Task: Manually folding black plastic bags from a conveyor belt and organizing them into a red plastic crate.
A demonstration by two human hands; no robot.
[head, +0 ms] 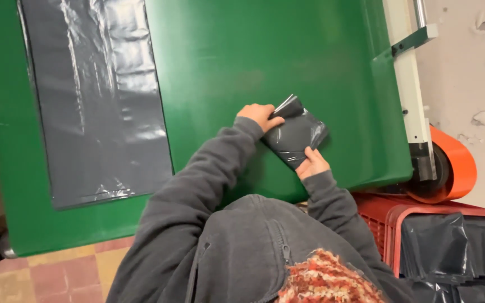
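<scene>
We're pressing a folded dark plastic bag [296, 134] flat on the green desk [225, 62], center-right of frame. Left hand [260, 116] is pinching its top corner, right hand [311, 163] gripping the lower edge. Best keeping edges aligned and squeezing air out while creasing.

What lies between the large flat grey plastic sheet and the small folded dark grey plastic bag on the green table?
In the head view, only bare green table separates the flat grey plastic sheet from the folded dark grey plastic bag.
</scene>
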